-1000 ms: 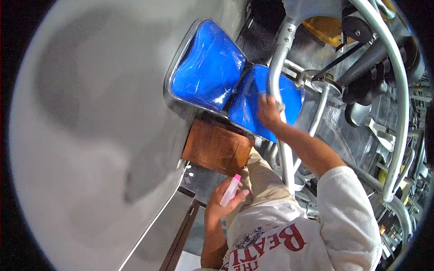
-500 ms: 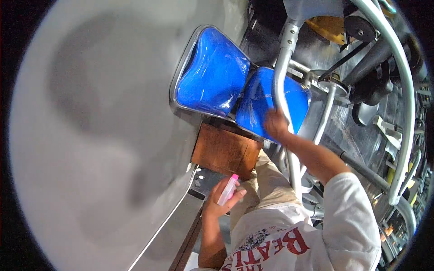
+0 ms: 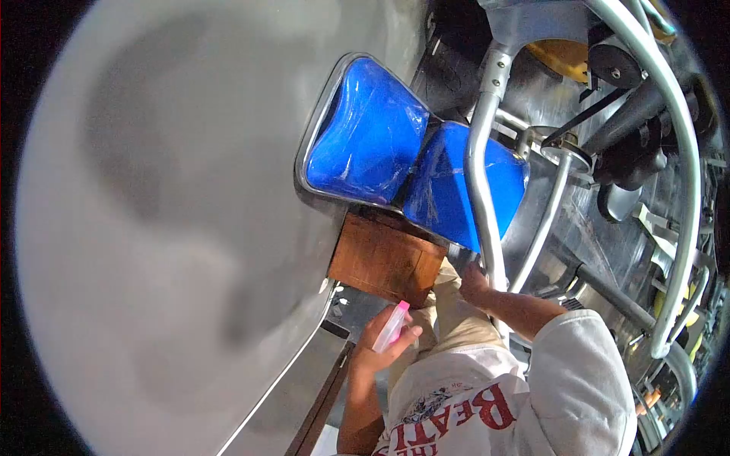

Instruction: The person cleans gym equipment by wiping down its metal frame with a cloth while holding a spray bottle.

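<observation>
A small clear bottle with a pink cap is gripped in my left hand, in front of my trousers. Behind the curved silver tube, my right hand is near my thigh, partly hidden by the tube; its fingers are too obscured to read. Beyond the hands stands a chair with a plastic-covered blue backrest and a blue seat. A brown wooden box sits beside the chair, just beyond the bottle.
A grey wall fills the left side, with a white cable along its base. Silver tubes of gym-like equipment curve along the right. Dark round parts and a yellow disc are at the upper right.
My right hand has moved off the blue seat, back toward my body beside the silver tube. My left hand still holds the bottle. The view has shifted slightly.
</observation>
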A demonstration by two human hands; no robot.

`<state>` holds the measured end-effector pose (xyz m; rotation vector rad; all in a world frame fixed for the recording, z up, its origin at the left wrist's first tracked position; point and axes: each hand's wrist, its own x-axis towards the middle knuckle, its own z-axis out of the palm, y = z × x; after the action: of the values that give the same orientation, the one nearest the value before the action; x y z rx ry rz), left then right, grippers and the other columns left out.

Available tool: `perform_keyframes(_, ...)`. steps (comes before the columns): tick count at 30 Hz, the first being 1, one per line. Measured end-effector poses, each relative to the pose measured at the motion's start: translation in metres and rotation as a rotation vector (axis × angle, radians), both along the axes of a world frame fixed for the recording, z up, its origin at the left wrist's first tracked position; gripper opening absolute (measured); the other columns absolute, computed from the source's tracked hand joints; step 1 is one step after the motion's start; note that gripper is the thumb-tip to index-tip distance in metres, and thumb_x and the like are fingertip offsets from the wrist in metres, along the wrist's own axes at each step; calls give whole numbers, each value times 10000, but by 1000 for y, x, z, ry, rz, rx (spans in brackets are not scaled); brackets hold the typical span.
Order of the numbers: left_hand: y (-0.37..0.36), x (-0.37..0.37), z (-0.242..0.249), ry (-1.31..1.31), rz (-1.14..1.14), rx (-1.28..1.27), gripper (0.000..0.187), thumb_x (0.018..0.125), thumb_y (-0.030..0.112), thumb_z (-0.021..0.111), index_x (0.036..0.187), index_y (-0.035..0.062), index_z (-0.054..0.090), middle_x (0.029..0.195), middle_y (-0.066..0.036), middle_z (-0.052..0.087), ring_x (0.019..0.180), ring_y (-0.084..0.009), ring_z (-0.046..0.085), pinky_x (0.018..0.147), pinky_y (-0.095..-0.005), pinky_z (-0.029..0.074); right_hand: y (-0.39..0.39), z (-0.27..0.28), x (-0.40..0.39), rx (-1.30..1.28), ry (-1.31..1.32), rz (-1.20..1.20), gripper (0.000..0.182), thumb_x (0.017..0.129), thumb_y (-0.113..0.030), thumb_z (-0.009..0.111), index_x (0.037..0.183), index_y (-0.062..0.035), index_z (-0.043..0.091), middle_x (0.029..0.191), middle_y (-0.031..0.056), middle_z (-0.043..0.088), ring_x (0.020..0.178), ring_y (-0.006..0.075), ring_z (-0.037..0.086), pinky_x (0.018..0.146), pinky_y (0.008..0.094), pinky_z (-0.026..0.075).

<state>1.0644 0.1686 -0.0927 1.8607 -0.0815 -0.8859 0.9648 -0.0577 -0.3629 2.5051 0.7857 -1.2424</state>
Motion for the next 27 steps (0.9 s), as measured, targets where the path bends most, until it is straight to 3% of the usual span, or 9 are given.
perform_keyframes(1, 2, 0, 3, 88, 28, 16, 291, 833, 252, 781, 967, 66, 601, 758, -45, 603, 651, -149, 588, 616, -310, 483, -4, 16, 13, 16, 161, 44, 313, 951, -259, 512, 1122, -128, 739, 1168, 95, 669, 1190, 329, 513, 1017, 546, 286)
perform_keyframes(3, 11, -2, -6, 74, 36, 12, 286, 834, 254, 781, 966, 74, 602, 742, -33, 594, 643, -132, 565, 611, -300, 472, -16, -10, 38, 43, 11, -163, 291, 908, -254, 542, 1042, -115, 759, 1114, 102, 675, 1162, 337, 517, 1000, 527, 298)
perform_keyframes(4, 13, -3, -13, 61, 40, 8, 283, 834, 255, 781, 965, 78, 603, 733, -27, 590, 639, -123, 553, 609, -295, 467, -34, -4, 63, 190, -286, -94, 253, 860, -255, 577, 914, -105, 773, 1058, 122, 684, 1106, 322, 529, 966, 507, 324)
perform_keyframes(6, 16, -4, -18, 128, 69, 33, 280, 832, 246, 785, 964, 82, 601, 729, -11, 579, 640, -113, 540, 607, -288, 462, -48, -3, 146, 117, -389, -150, 228, 829, -265, 597, 794, -110, 762, 945, 127, 679, 1030, 304, 534, 911, 498, 341)
perform_keyframes(8, 16, -2, -18, 149, 72, 61, 277, 828, 231, 791, 960, 83, 598, 725, 5, 566, 643, -104, 530, 606, -281, 457, -68, 40, 228, 53, -535, -160, 219, 807, -291, 599, 769, -148, 760, 886, 101, 670, 959, 283, 533, 856, 475, 344)
perform_keyframes(11, 15, -6, -15, 166, 127, 30, 265, 826, 196, 795, 949, 82, 591, 718, 26, 544, 649, -90, 520, 606, -269, 453, -96, 31, 308, -80, -822, -324, 247, 867, -291, 558, 910, -170, 769, 1051, 64, 680, 1107, 261, 495, 878, 465, 346)
perform_keyframes(13, 16, -11, -21, 255, 216, -98, 248, 832, 167, 790, 944, 81, 585, 712, 37, 528, 652, -81, 513, 607, -263, 451, -104, 47, 329, 41, -692, -538, 259, 878, -293, 549, 962, -172, 762, 1063, 56, 669, 1144, 246, 465, 866, 463, 348)
perform_keyframes(22, 5, 6, -11, 197, 296, -162, 264, 836, 154, 779, 984, 66, 579, 735, 26, 556, 670, -68, 517, 628, -258, 464, -50, 31, 247, -101, -285, 85, 259, 857, -259, 609, 999, -113, 769, 1093, 86, 682, 1148, 293, 518, 866, 466, 368)
perform_keyframes(27, 5, 20, -13, 228, 233, -49, 269, 831, 178, 784, 968, 62, 585, 759, 8, 584, 697, -79, 550, 648, -265, 472, -101, 50, 354, -97, -265, -322, 267, 912, -264, 559, 1055, -146, 751, 1133, 80, 694, 1153, 281, 560, 831, 474, 379)
